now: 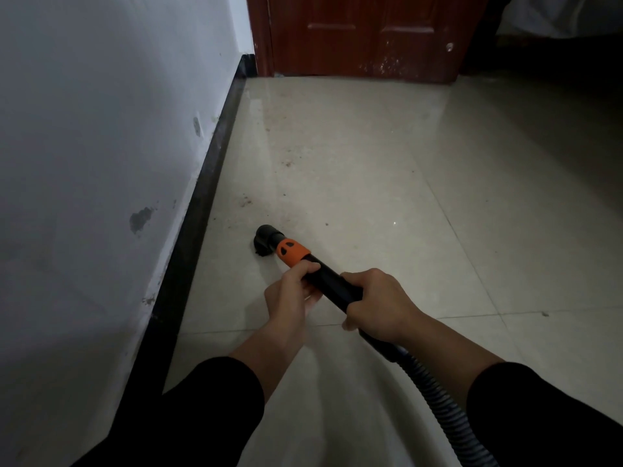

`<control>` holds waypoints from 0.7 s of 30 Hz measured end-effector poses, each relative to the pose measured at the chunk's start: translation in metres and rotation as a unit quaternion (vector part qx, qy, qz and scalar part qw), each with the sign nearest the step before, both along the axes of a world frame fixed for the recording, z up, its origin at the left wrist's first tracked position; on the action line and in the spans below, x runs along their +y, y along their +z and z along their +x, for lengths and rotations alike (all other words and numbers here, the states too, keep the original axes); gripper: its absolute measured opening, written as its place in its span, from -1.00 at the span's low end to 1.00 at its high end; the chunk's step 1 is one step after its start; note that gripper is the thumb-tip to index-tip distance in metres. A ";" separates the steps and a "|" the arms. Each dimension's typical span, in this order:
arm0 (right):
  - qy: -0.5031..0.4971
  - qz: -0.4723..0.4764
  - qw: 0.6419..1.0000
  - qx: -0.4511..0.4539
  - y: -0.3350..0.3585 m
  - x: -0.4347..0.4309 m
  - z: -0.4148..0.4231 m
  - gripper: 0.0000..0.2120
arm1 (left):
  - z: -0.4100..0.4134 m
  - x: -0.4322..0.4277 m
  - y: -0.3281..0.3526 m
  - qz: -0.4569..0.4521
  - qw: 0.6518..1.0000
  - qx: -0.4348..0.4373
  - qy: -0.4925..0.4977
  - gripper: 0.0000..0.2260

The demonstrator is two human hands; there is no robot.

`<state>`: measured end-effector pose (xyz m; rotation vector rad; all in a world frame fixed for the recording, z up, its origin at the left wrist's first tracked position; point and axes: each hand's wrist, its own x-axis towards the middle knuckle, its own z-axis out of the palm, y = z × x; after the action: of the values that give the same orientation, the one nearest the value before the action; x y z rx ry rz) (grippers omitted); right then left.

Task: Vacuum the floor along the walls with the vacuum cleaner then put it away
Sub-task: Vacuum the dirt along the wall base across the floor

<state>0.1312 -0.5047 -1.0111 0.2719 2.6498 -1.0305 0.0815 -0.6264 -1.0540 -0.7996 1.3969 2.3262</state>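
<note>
A black vacuum wand [328, 281] with an orange collar [291, 252] points toward the left wall. Its round brush nozzle [264, 239] rests on the pale tiled floor [371, 170], a short way from the black skirting board [205, 183]. My left hand [293, 293] pinches the wand just behind the orange collar. My right hand [374, 303] grips the wand further back, where the ribbed grey hose [438, 399] begins and runs down to the lower right. The vacuum's body is out of view.
A white scuffed wall [101, 146] runs along the left. A closed red-brown door [364, 35] stands at the far end. Dirt specks [246, 202] lie on the tiles ahead of the nozzle. Dark furniture with white cloth [556, 18] fills the upper right.
</note>
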 end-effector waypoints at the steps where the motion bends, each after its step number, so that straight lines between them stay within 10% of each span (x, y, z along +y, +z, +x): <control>1: -0.004 0.001 1.000 0.000 0.000 0.003 0.002 -0.70 | 0.001 0.003 0.000 0.003 1.000 -0.002 -0.002 -0.93; 21: -0.037 0.009 0.999 0.031 -0.014 0.020 -0.003 -0.73 | -0.015 0.030 -0.011 -0.006 1.000 0.000 -0.016 -0.91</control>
<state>0.1279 -0.4846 -1.0254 0.3515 2.7238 -1.0541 0.0669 -0.5969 -1.0654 -0.7747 1.4155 2.2952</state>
